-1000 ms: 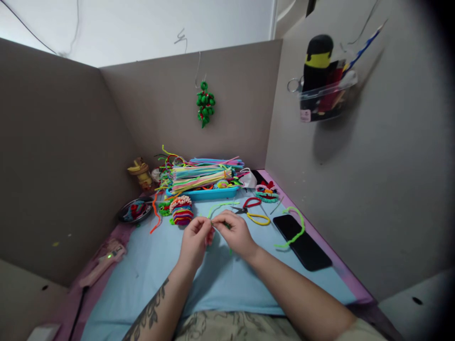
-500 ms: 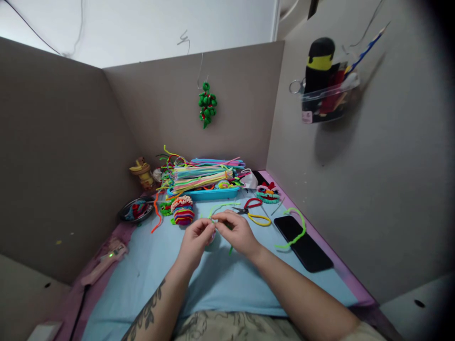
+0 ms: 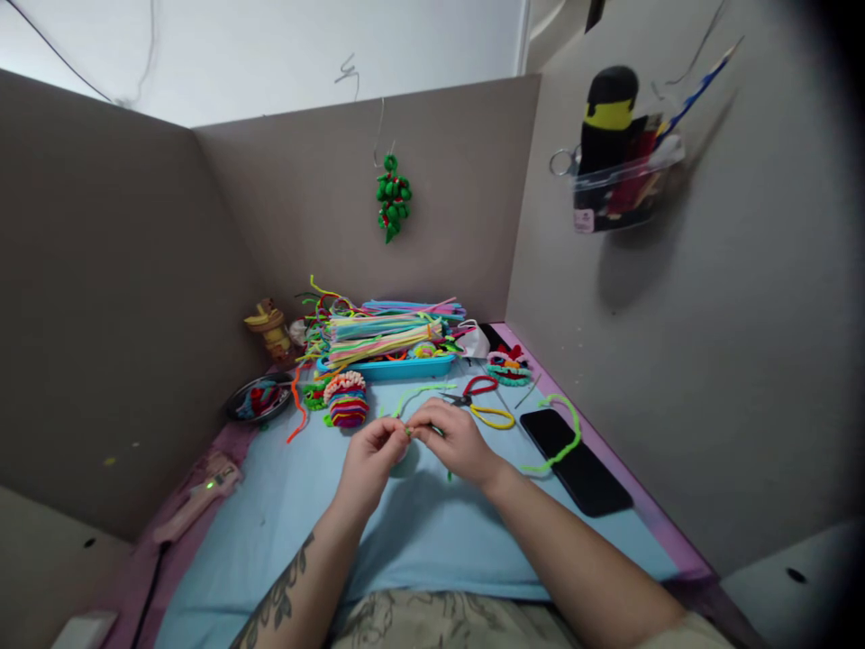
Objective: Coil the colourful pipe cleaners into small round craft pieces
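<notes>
My left hand [image 3: 370, 460] and my right hand [image 3: 454, 441] meet over the light blue mat [image 3: 297, 505], fingertips pinched together on a thin green pipe cleaner [image 3: 414, 397]. Its free end curves away toward the back, and a short green bit shows below my right hand. Small scissors with a red and a yellow handle [image 3: 481, 403] lie just beyond my right hand. A rainbow-coloured coiled piece [image 3: 347, 404] sits beyond my left hand.
A blue tray [image 3: 405, 367] piled with coloured pipe cleaners stands at the back. A black phone [image 3: 574, 461] with a green pipe cleaner over it lies on the right. A dark dish [image 3: 258, 399] and a pink device [image 3: 195, 496] lie left. Grey partitions enclose the desk.
Both hands stay pinched on the green pipe cleaner and have shifted slightly toward me and to the right. Nothing else on the desk has moved.
</notes>
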Demonstrator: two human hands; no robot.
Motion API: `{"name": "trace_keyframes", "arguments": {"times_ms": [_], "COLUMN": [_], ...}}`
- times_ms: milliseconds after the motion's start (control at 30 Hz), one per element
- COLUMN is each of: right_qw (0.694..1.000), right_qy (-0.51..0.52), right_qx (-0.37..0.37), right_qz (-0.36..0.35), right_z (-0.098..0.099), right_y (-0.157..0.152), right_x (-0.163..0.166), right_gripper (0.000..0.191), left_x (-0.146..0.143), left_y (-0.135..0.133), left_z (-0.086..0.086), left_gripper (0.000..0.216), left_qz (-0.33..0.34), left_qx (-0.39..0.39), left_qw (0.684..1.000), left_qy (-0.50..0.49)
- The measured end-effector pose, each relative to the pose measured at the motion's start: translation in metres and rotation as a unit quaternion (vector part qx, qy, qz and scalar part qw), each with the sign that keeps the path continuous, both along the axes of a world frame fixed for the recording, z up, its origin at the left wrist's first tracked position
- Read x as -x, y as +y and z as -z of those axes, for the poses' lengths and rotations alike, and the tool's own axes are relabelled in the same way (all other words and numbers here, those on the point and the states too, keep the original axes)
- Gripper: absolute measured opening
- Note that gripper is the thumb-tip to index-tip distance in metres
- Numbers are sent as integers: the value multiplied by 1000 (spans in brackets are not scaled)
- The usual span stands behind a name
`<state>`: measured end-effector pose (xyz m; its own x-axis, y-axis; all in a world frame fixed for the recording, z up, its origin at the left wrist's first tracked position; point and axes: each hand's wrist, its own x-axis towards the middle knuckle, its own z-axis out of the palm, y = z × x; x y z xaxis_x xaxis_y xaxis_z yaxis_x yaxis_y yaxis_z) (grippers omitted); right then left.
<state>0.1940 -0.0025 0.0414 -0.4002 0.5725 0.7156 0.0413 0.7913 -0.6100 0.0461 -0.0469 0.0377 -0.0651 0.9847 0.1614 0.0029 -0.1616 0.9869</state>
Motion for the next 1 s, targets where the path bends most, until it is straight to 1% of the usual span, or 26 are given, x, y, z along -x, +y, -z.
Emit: {"name": "trace_keyframes", "arguments": {"times_ms": [133, 200, 267, 333, 433, 600, 700, 800, 900, 1000], "right_qw": [999, 997, 995, 995, 998, 996, 993, 997, 1000, 997], "right_qy": [-1, -8, -19, -24, -12, 18, 11, -3, -26, -54], "right_qx": [-36, -56, -72, -76, -37, 90, 116, 80, 7, -56], "right_qz": [36, 52, 64, 62, 39, -17, -24, -12, -11, -17], "right_z": [2, 2, 2, 1, 0, -2, -4, -6, -8, -8], "right_y": [-2, -3, -3, -4, -4, -2, -1, -1, -3, -5], "right_x": [0, 0, 0, -1, 0, 1, 0, -2, -3, -4], "right_gripper": [15, 15, 15, 15, 14, 11, 10, 10, 12, 12], "left_x": [-2, -2, -1, 0, 1, 0, 0, 2, 5, 6], "left_y": [-1, -2, -3, -3, -3, -2, -2, -2, -1, 0], "left_z": [0, -1, -2, -4, -3, 3, 1, -6, -12, -15], "left_gripper": [23, 22, 22, 24, 27, 28, 29, 33, 37, 38], "left_qz": [-28, -30, -16, 13, 47, 77, 96, 100, 97, 93], "left_qx": [-13, -15, -13, -8, -1, 28, 38, 22, 3, 7], "left_qw": [999, 999, 999, 998, 998, 996, 994, 994, 991, 990], "left_qy": [14, 31, 44, 54, 53, -37, -33, 26, 88, 109]}}
